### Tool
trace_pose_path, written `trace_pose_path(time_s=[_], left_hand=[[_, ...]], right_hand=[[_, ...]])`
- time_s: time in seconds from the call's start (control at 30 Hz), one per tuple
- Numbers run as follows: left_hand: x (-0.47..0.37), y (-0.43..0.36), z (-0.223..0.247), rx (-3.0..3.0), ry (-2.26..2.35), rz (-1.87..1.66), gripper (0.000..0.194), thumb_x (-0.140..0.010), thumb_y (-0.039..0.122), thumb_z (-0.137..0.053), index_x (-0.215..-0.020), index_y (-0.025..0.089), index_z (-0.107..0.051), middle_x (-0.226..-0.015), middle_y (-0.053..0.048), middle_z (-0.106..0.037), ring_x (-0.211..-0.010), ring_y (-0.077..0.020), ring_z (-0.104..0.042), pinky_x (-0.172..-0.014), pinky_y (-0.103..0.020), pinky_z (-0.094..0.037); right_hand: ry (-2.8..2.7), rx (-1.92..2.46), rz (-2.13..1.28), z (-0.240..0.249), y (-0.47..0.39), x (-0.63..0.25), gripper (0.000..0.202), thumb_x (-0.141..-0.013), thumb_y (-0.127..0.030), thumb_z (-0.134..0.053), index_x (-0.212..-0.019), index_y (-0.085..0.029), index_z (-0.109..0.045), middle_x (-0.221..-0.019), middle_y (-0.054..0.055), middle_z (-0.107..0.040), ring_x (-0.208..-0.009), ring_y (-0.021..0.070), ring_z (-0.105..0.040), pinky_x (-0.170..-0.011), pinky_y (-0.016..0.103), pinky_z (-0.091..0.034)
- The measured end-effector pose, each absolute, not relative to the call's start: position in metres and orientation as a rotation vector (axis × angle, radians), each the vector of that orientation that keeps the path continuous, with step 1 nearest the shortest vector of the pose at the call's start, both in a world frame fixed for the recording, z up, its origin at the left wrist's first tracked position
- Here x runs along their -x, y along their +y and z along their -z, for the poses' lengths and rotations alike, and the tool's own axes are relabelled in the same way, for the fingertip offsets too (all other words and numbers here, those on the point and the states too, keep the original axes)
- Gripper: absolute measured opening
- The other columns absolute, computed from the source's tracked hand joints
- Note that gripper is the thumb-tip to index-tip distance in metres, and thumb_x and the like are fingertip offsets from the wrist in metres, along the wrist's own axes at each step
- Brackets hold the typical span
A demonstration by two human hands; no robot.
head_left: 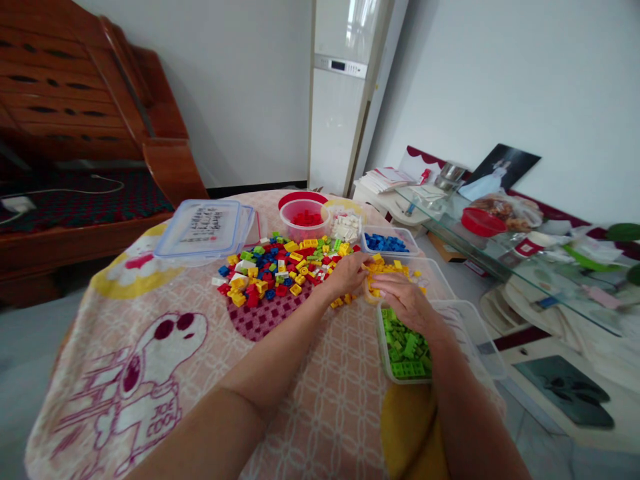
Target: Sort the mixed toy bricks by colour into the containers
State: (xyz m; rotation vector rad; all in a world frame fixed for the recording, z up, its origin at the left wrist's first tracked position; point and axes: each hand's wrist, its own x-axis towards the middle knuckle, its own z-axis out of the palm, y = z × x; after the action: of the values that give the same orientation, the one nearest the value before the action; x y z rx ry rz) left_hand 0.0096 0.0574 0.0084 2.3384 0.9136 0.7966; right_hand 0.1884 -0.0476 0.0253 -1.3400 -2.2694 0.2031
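My left hand [351, 273] is at the right edge of a mixed pile of building bricks [280, 267], beside the tub of yellow bricks [387, 265]. Its fingers are bunched together; what they hold, if anything, is too small to name. Over the near part of that tub reaches my right hand [406, 300], palm down, its fingertips among the yellow bricks and hidden in part. Below its wrist stands a clear tub of green bricks [406, 347]. Blue bricks [385, 243] fill a smaller tub behind the yellow one.
A round tub with red bricks [307, 219] and a heap of white bricks [346, 227] lie at the back. Stacked clear lids [200, 228] rest at the back left. A glass shelf [540, 267] with household things stands right of the table [320, 393].
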Motion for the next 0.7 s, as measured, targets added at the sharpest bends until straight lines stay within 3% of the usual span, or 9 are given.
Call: trace_pose_path(time_s=[0.13, 0.43, 0.57, 0.7], left_hand=[[-0.01, 0.06, -0.006, -2.28, 0.911, -0.825, 0.048, -0.081, 0.001, -0.047, -0.122, 0.015, -0.067, -0.109, -0.009, -0.076, -0.1, -0.0184, -0.071, -0.096, -0.032, -0.055], [-0.012, 0.064, -0.001, -2.248, 0.921, -0.827, 0.046, -0.084, 0.002, -0.043, -0.122, 0.012, -0.067, -0.105, -0.009, -0.076, -0.089, -0.0162, -0.071, -0.09, -0.029, -0.055], [-0.009, 0.063, -0.003, -2.325, 0.865, -0.819, 0.03, -0.085, 0.01, -0.055, -0.11, 0.015, -0.071, -0.107, -0.008, -0.074, -0.088, -0.0163, -0.069, -0.087, -0.028, -0.054], [-0.008, 0.062, -0.004, -2.407, 0.831, -0.785, 0.01, -0.086, 0.014, -0.062, -0.085, 0.013, -0.072, -0.092, -0.008, -0.071, -0.085, -0.0169, -0.065, -0.084, -0.028, -0.052]], right_hand=[[-2.393, 1.315, -0.214, -0.023, -0.044, -0.18, 0.039, -0.1, -0.023, -0.039, -0.115, -0.02, -0.074, -0.122, 0.012, -0.073, -0.116, 0.0259, -0.063, -0.109, 0.049, -0.044], [-2.43, 1.491, -0.191, -0.026, -0.04, -0.178, 0.036, -0.102, -0.02, -0.036, -0.11, -0.017, -0.072, -0.119, 0.012, -0.072, -0.114, 0.0236, -0.061, -0.108, 0.042, -0.043], [-2.525, 1.614, -0.038, -0.02, -0.04, -0.18, 0.038, -0.103, -0.021, -0.036, -0.099, -0.015, -0.073, -0.11, 0.014, -0.073, -0.108, 0.0238, -0.063, -0.112, 0.044, -0.039], [-2.395, 1.884, 0.071, -0.011, -0.041, -0.194, 0.037, -0.104, -0.024, -0.038, -0.097, -0.015, -0.074, -0.109, 0.016, -0.073, -0.109, 0.0255, -0.063, -0.112, 0.046, -0.039]])
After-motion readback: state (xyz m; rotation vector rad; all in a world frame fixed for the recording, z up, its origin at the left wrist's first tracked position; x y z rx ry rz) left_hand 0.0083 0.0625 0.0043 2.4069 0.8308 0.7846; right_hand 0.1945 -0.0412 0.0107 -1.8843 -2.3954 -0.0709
